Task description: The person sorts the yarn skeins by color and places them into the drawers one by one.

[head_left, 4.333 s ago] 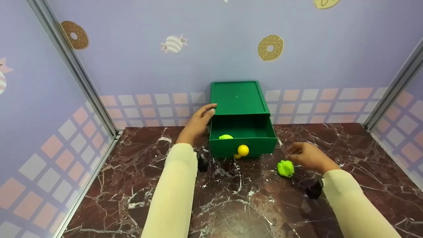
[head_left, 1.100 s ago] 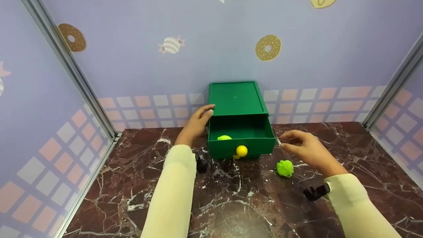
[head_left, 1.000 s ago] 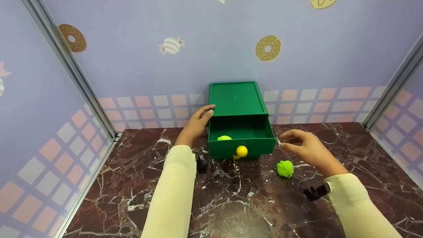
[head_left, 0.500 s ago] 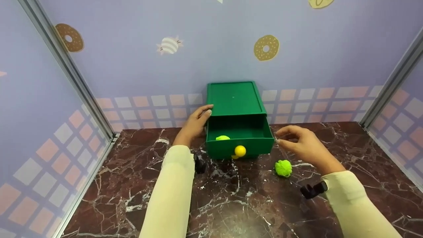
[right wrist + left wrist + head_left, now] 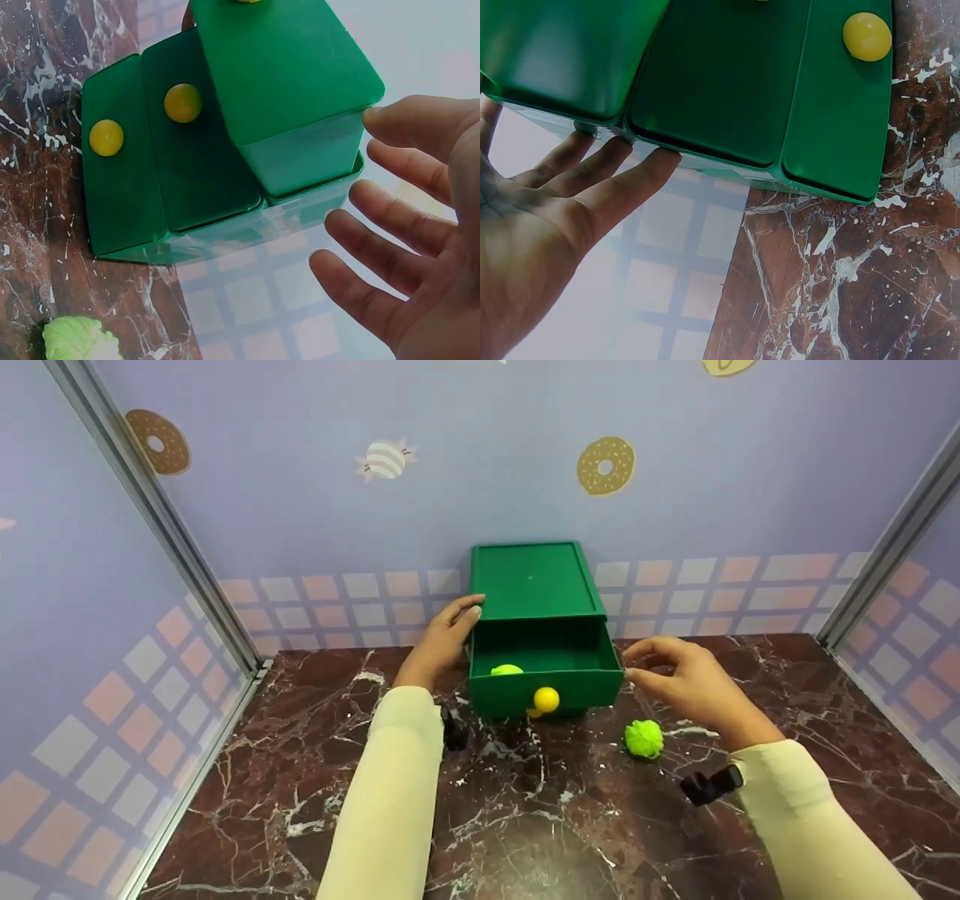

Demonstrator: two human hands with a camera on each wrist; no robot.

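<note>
A green plastic drawer cabinet [image 5: 534, 577] stands against the back wall, its top drawer [image 5: 581, 690] pulled out. The yellow knob [image 5: 547, 700] is on that drawer's front. A bright green rounded thing [image 5: 507, 670] sits inside at the front left, partly hidden by the drawer front. My left hand [image 5: 439, 649] rests its fingers along the cabinet's left side. At the drawer's right front corner is my right hand [image 5: 697, 684], its thumb at the corner and its fingers spread in the right wrist view. A toy cabbage [image 5: 643, 739], light green and crinkled, lies on the marble surface below that hand.
Two lower drawers [image 5: 124, 187] with yellow knobs are closed in the right wrist view. Patterned purple walls [image 5: 480, 495] close in the back and both sides. Brown marble tabletop [image 5: 525, 840] spreads in front of the cabinet.
My right hand has moved from beside the toy cabbage up and left to the drawer's right front corner. The left hand stays at the cabinet's side; the toy cabbage and drawer look unmoved.
</note>
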